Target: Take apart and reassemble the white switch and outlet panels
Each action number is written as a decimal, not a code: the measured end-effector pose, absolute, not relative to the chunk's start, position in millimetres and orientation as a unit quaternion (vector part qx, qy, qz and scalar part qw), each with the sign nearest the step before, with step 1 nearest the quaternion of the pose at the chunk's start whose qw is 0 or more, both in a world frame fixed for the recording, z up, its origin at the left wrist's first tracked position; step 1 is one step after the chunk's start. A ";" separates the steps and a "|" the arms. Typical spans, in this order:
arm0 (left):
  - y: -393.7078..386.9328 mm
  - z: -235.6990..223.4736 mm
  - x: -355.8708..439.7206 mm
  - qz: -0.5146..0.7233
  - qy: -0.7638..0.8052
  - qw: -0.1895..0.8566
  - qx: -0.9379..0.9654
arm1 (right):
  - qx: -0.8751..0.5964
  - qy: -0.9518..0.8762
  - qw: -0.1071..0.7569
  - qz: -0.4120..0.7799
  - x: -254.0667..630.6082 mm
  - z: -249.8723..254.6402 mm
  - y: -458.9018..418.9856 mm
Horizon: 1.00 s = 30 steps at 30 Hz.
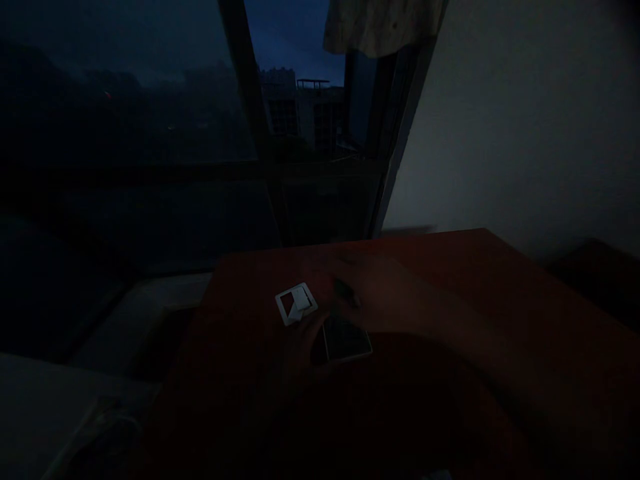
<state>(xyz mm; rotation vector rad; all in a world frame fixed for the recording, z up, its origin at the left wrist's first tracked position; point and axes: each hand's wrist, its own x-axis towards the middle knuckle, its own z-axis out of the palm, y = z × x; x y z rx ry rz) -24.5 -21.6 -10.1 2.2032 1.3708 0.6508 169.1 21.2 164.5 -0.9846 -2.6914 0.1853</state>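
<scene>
The light is very dim. On the red-brown table lies a square white frame with loose pale pieces inside it. Just to the right and nearer to me is a dark square panel with a thin pale edge. My left hand is at the panel's left side, its fingers curled around that edge. Above the panel's far side, my right hand reaches in from the right, somewhat blurred. A small dark object shows between its thumb and fingers; its kind cannot be made out.
The tabletop runs back to a large window with dark frames. A pale wall stands to the right, and a curtain hangs at the top. A small pale thing shows at the bottom edge.
</scene>
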 end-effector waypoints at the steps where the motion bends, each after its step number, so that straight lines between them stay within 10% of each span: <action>1: -22.0 -9.8 -24.4 0.239 0.498 0.230 0.801 | -0.317 -0.933 0.149 0.081 169.7 165.4 20.0; 9: -21.1 -10.9 -25.0 0.224 0.501 0.247 0.798 | -0.478 -0.875 0.071 -0.039 163.8 165.3 23.6; 30: -21.5 -13.6 -24.1 0.239 0.494 0.250 0.798 | -0.332 -0.921 0.171 0.106 174.4 165.5 20.1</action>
